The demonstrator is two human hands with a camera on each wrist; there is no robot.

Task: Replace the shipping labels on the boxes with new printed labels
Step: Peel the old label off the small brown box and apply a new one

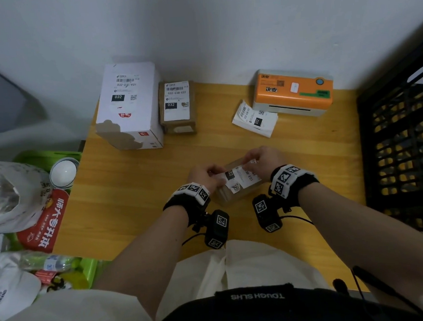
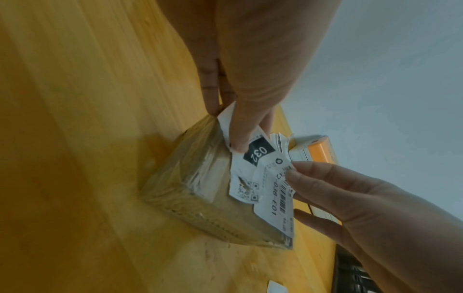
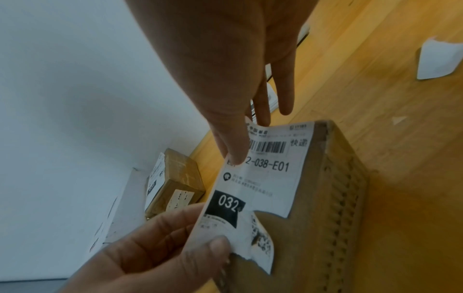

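We're mid-peel: left hand (image 1: 208, 176) and right hand (image 1: 261, 162) both pinch the torn label (image 1: 241, 179), half off the box (image 1: 236, 196) beneath them. Two boxes (image 1: 176, 107) beyond carry labels; old or new, can't tell.

A small brown box (image 1: 236, 194) is sitting on the table (image 1: 137, 191), its torn white label (image 1: 242, 178) lifting partly off the top.

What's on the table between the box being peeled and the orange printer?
In the head view, only a loose stack of printed labels lies before the orange printer; otherwise bare table up to the box.
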